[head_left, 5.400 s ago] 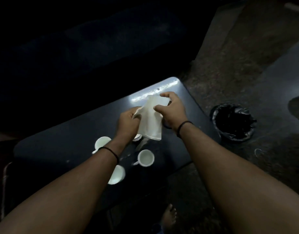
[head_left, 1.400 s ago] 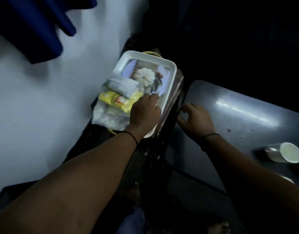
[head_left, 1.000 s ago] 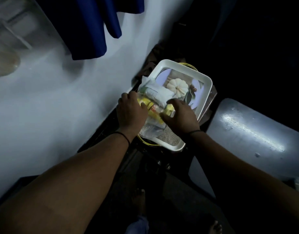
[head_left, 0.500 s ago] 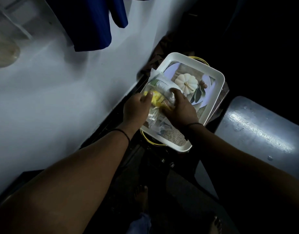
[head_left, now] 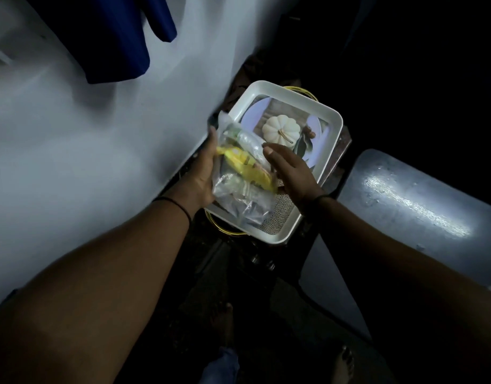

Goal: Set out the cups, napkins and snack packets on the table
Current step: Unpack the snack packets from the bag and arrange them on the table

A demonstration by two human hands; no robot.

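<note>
Snack packets [head_left: 245,173] bunched over the near-left part of a white tray [head_left: 333,117]: a yellow one on top, clear crinkly ones under and beside it. Squeezed from both sides by the hands. Left hand [head_left: 202,173] flat against the left edge of the bunch, fingers pointing up. Right hand [head_left: 291,173] pressed against the right side, fingers stretched out, palm on the yellow packet. Hands apart, with the packets between them. Hard to tell if the packets are lifted or lying in the tray.

On the tray floor, a picture of a pale pumpkin [head_left: 280,130] with leaves, bare at the far end. A rough woven patch in the near right corner. A thin black band on each wrist.

Beside the tray on the right, a dark shiny worktop [head_left: 413,206]. On the left, a pale wall [head_left: 86,162] with blue cloth [head_left: 116,34] hanging on it
</note>
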